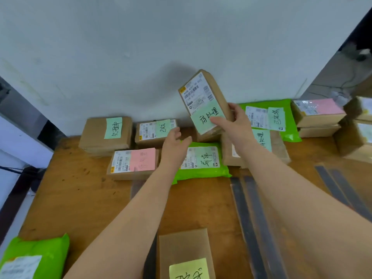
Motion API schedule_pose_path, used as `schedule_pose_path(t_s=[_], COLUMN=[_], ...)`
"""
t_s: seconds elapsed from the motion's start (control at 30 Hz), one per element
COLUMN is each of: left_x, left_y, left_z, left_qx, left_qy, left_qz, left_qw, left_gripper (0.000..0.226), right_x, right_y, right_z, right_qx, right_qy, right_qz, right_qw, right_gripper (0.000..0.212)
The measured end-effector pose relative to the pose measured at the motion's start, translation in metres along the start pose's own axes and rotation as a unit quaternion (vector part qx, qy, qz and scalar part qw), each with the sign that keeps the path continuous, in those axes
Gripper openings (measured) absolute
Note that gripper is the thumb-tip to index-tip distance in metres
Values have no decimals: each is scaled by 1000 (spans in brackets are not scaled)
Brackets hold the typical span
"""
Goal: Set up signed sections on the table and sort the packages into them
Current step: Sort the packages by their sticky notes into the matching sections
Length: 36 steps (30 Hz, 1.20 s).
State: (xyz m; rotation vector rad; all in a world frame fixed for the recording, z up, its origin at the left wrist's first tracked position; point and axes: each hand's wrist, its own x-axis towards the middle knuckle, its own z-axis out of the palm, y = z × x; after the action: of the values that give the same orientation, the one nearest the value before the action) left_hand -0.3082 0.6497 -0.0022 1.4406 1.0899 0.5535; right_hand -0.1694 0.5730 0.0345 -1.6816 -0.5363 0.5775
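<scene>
At the bottom edge of the frame a brown box with a yellow note (186,256) lies on the wooden table (84,208), with a green mailer (38,256) at the lower left and dark strips (251,218) to the right. Farther up, the left hand (175,146) hovers with relaxed fingers, holding nothing, over a green mailer with a label (203,160), beside a box with a pink note (132,163). The right hand (235,123) grips a tilted cardboard package (205,101) bearing a green note, raised above the rest. Along the wall (141,57) sit more noted boxes (106,133) and, at the upper right, a stack (318,115).
</scene>
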Motion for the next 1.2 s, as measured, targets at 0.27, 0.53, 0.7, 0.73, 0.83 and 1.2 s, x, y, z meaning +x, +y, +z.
schedule_pose_path(t_s=[0.27,0.53,0.7,0.73,0.83,1.2], left_x=[-12,-5,-5,-5,-6,-33], left_y=[2,-21,-24,-24,-20,49], left_z=[82,114,122,123,122,80], left_qx=[51,65,-30,-56,-128,-298], left_qy=[-92,-105,-78,-65,-26,43], left_qz=[-50,-118,-146,-151,-166,-40], left_qw=[993,985,986,985,977,953], left_gripper=[60,67,68,70,67,43], right_x=[-6,-9,-7,-7,-9,-43], right_y=[19,62,69,69,63,2], right_z=[-110,-153,-159,-159,-160,-169], right_qx=[117,163,178,179,176,278], right_qy=[79,122,121,121,121,90], right_qz=[26,77,92,91,83,28], right_qw=[990,976,972,972,973,956], right_gripper=[41,47,46,46,45,18])
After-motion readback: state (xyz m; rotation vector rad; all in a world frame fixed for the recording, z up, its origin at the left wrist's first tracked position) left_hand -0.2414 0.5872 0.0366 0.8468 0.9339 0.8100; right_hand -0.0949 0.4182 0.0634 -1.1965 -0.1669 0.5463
